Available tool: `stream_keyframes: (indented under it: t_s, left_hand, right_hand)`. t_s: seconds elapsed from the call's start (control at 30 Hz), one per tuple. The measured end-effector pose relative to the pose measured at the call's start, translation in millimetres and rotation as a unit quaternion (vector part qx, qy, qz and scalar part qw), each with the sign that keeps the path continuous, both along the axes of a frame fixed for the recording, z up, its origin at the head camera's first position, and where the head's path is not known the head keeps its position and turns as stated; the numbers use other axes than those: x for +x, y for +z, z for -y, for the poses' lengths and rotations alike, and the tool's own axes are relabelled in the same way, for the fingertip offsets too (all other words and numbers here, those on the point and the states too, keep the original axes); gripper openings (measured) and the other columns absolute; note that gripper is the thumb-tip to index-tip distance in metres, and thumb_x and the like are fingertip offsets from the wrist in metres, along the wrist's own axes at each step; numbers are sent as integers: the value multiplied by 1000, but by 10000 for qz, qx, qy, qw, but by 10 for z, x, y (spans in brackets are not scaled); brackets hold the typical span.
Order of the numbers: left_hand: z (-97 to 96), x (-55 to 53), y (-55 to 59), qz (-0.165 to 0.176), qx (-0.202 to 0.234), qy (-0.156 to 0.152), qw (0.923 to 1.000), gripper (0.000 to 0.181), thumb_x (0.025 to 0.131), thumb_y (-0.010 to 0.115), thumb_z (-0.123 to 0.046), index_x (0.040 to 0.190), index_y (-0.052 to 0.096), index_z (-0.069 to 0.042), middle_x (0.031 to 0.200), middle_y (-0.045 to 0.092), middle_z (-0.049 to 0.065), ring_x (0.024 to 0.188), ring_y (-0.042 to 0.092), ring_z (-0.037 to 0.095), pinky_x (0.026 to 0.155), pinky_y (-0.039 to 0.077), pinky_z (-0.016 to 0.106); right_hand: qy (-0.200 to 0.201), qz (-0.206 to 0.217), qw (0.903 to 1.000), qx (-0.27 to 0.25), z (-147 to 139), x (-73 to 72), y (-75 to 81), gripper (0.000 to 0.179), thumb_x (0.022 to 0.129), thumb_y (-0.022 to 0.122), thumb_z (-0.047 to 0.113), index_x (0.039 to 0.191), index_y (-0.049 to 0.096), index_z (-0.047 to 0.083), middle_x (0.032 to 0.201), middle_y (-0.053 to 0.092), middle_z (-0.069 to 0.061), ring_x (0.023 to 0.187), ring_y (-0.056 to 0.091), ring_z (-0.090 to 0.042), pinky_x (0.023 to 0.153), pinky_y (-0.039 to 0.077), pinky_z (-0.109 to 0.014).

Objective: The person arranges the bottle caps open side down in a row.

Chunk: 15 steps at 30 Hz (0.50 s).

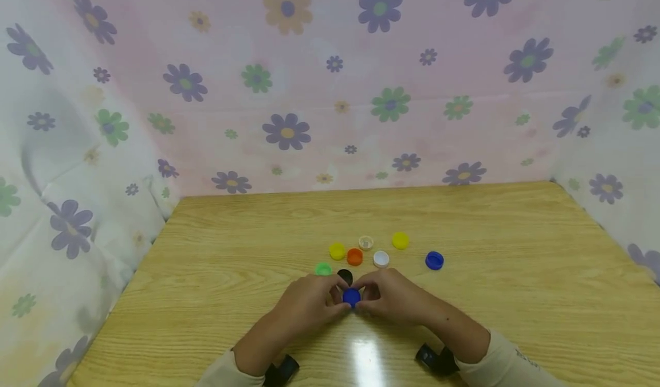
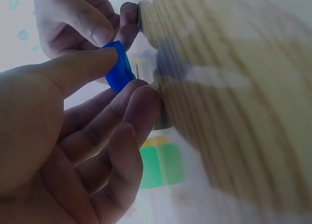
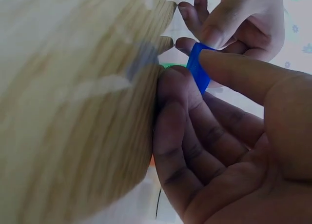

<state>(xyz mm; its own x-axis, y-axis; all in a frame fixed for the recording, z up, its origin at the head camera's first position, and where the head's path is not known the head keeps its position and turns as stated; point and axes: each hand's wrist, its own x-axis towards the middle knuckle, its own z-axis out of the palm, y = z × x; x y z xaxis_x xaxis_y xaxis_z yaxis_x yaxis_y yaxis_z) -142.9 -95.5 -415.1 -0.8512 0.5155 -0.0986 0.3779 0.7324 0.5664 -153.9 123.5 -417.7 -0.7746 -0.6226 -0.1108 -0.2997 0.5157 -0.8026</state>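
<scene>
Between both hands is a blue bottle cap (image 1: 352, 298), pinched from either side just above the wooden table. My left hand (image 1: 311, 301) holds its left edge with thumb and fingers. From the other side, my right hand (image 1: 394, 296) grips the same cap the same way. In the left wrist view, the thumb lies against the blue cap (image 2: 118, 68) and its ridged side shows. The right wrist view has the cap (image 3: 198, 68) tilted between thumb and fingers. Right behind the fingertips lies a black cap (image 1: 345, 276), and a green cap (image 1: 323, 269) is partly hidden by the left hand.
Farther back on the table (image 1: 247, 232) lie an orange cap (image 1: 354, 257), a yellow cap (image 1: 337, 251), a clear cap (image 1: 365, 242), a white cap (image 1: 381, 259) and another yellow cap (image 1: 400, 240). A second blue cap (image 1: 435, 260) sits off to the right. Flowered cloth (image 1: 319, 89) hangs behind.
</scene>
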Motion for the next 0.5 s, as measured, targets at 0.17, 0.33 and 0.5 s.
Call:
stream_keyframes:
  t_s: [0.17, 0.33, 0.5]
  left_hand:
    - [-13, -11, -19, 19, -79, -19, 10000, 31, 90, 76, -30, 116, 70, -14, 78, 65, -17, 65, 54, -4, 60, 46, 17]
    - [-22, 1, -25, 39, -36, 5, 10000, 31, 89, 77, -29, 115, 71, -13, 76, 64, -18, 64, 54, -4, 60, 45, 17]
    - [-22, 21, -17, -35, -96, 26, 9999, 31, 88, 77, -30, 114, 72, -14, 75, 61, -19, 63, 52, -3, 59, 44, 17]
  right_hand:
    - [44, -82, 10000, -9, 6, 0, -19, 32, 90, 74, 15, 120, 71, 4, 77, 66, 7, 68, 58, -4, 61, 49, -20]
    - [47, -87, 9999, -26, 8, 7, -39, 31, 90, 75, 16, 119, 72, 5, 77, 65, 7, 67, 57, -3, 60, 49, -20]
    - [78, -129, 9999, -70, 13, 17, -44, 30, 90, 75, 16, 118, 72, 5, 76, 65, 8, 66, 57, -2, 60, 49, -20]
